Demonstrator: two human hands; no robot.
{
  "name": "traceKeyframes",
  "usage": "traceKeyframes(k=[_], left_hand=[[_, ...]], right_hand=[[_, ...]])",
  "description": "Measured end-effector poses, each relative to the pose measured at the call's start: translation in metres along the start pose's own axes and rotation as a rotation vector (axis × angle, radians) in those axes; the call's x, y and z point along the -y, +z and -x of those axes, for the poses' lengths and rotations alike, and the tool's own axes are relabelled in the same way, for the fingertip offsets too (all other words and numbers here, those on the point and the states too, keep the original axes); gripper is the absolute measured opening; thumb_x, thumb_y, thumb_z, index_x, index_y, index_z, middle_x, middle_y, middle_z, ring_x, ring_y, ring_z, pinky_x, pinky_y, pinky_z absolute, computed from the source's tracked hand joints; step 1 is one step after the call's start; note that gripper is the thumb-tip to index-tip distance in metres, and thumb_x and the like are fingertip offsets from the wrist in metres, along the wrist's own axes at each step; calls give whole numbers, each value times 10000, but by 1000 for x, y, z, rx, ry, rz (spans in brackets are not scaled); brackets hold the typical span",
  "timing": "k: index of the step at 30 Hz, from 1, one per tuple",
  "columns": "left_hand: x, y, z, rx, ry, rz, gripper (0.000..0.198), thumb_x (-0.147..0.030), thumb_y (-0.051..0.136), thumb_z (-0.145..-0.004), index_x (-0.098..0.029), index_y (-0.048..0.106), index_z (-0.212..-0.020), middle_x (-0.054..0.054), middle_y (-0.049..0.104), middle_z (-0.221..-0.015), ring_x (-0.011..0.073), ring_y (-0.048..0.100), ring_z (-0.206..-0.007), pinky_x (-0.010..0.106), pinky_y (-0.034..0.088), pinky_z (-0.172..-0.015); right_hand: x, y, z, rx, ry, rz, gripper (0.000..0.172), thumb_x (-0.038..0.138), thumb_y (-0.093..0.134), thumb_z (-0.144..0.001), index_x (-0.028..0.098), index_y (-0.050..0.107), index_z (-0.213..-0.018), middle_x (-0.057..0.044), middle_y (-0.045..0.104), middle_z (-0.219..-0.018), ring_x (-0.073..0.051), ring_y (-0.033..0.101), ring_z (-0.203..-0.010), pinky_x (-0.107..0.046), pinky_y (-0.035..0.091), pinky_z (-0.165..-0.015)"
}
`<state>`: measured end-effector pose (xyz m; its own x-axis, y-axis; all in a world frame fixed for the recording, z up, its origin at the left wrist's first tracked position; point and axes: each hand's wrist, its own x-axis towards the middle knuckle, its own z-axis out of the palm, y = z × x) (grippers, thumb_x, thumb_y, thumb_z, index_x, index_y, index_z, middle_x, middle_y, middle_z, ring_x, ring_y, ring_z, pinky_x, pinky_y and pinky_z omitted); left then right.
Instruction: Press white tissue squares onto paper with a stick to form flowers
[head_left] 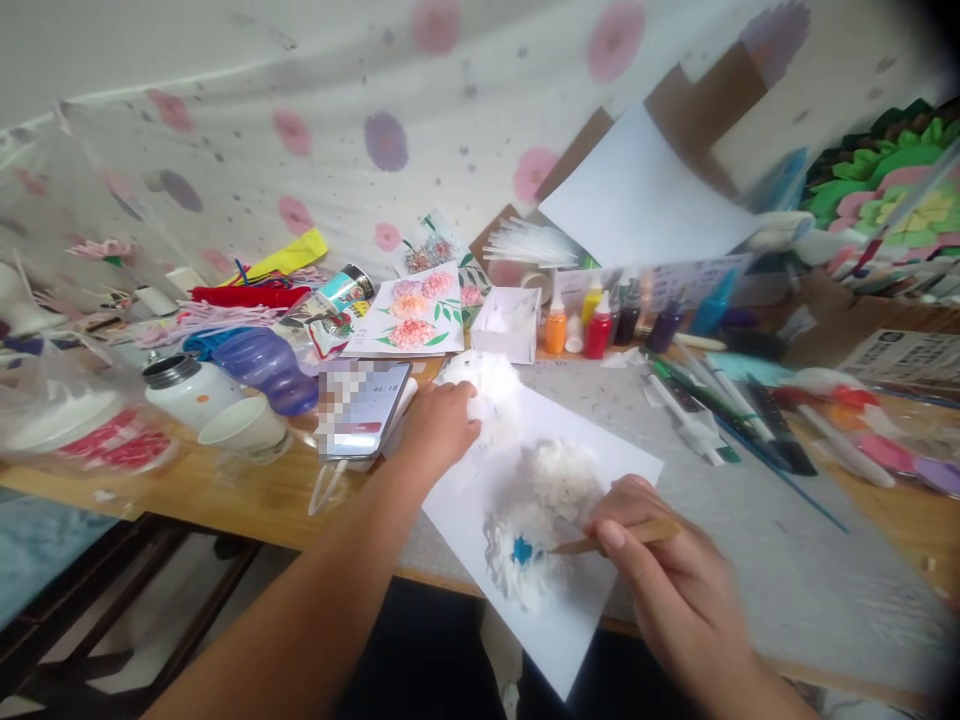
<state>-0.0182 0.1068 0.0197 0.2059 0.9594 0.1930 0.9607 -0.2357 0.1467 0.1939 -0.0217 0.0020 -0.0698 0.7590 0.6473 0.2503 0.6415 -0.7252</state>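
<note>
My left hand [444, 425] reaches to the edge of a pile of white fluff [496, 385], its fingers curled in at the fluff; part of the fingertips is hidden. In my right hand [667, 560] is a pointed wood-coloured tool [589, 545] that looks like tweezers, gripped like a pen. Its tip is beside a ragged white fluffy ring [510, 585] with a blue centre [522, 550]. Just above lies a rounded white fluffy clump [564, 472]. Both rest on a sheet of white paper [574, 630] that reaches past the table's front edge.
A phone [367, 405] with a cable, a paper cup [244, 428] and a white bottle [191, 390] stand left. Behind are a flower picture [412, 315], a white box [506, 325] and paint bottles, including an orange one [556, 325]. Pens and brushes [697, 415] lie right.
</note>
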Motion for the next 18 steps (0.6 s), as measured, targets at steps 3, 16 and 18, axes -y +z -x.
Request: traceKeyframes(k=[3, 16, 18], left_hand=[[3, 7, -3, -9, -64, 62, 350, -195, 613, -756, -198, 605, -1105, 79, 681, -940, 257, 604, -912, 351, 449, -805], [-13, -31, 52, 38, -45, 502, 143, -323, 568, -815, -200, 640, -806, -27, 630, -765, 117, 550, -665, 229, 422, -606], [-19, -37, 71, 99, -17, 635, 146, -328, 597, -807, -191, 644, -790, -28, 614, -729, 117, 538, -656, 234, 417, -606]], right_hand=[[-1, -1, 1, 24, 0, -8, 202, 77, 450, -890, 205, 537, -761, 11, 572, -658, -134, 537, -616, -357, 384, -651], [-1, 1, 0, -38, 6, 6, 205, 104, 520, -865, 219, 566, -702, 1, 644, -678, -153, 606, -638, -336, 455, -618], [0, 1, 0, -14, 7, 38, 218, 125, 524, -866, 217, 566, -673, 5, 637, -659, -148, 603, -624, -328, 457, -610]])
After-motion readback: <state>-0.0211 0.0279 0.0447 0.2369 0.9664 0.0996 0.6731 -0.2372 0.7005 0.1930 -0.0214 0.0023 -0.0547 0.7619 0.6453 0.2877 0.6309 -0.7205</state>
